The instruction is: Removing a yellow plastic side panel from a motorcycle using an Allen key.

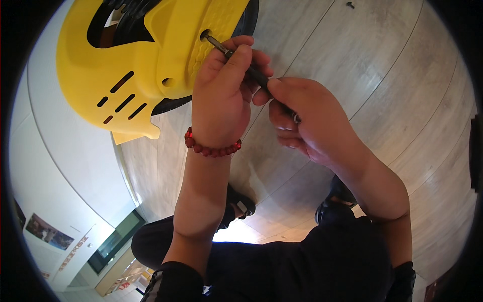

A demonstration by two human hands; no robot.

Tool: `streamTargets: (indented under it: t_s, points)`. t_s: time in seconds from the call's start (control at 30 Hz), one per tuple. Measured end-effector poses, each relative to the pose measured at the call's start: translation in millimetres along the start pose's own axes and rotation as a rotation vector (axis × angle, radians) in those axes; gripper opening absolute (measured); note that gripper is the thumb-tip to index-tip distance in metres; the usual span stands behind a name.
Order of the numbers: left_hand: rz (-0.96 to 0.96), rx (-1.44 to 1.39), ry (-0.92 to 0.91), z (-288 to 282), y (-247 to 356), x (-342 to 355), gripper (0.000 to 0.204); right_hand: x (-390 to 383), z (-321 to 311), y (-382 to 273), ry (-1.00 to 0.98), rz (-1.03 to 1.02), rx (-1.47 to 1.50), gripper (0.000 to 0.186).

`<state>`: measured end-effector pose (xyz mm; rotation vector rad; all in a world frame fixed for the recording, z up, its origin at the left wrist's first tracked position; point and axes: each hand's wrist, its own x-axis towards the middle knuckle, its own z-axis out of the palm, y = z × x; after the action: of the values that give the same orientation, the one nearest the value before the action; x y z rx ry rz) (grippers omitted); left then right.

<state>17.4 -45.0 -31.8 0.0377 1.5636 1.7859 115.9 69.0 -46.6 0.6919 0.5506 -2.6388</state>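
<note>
A screwdriver (259, 78) with a black handle and metal shaft runs slantwise between my hands. Its tip end meets a round hole (205, 34) in the yellow plastic body (80, 65) of what looks like a ride-on toy vehicle. My left hand (221, 95), with a red bead bracelet at the wrist, is closed around the front of the handle near the shaft. Gripping the back end of the handle, my right hand (314, 116) has its thumb along it and its fingers curled beneath. How deep the tip sits inside the hole cannot be seen.
A black wheel (173, 104) shows under the yellow body. One small dark screw (350, 5) lies on the wood-plank floor (372, 60) at the far side. A white wall (55, 141) bounds the left. My knees and dark shoes (242, 201) are close below my hands.
</note>
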Motion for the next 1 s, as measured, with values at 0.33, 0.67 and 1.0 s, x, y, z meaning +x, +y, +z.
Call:
streamTargets:
  t_s: [0.33,0.67,1.0]
  points:
    - [0.015,-0.072,-0.071,-5.1,1.7,1.0,0.024,-6.9,7.6,0.5,-0.004,-0.030,0.098,0.025]
    - [0.068,-0.061,0.020,-0.2,0.0,2.1,0.021,1.2,2.1,1.5,-0.217,0.194,0.448,0.028]
    - [0.068,-0.028,0.015,1.5,1.1,5.1,0.023,-2.0,3.9,-10.5,-0.097,0.164,0.346,0.031]
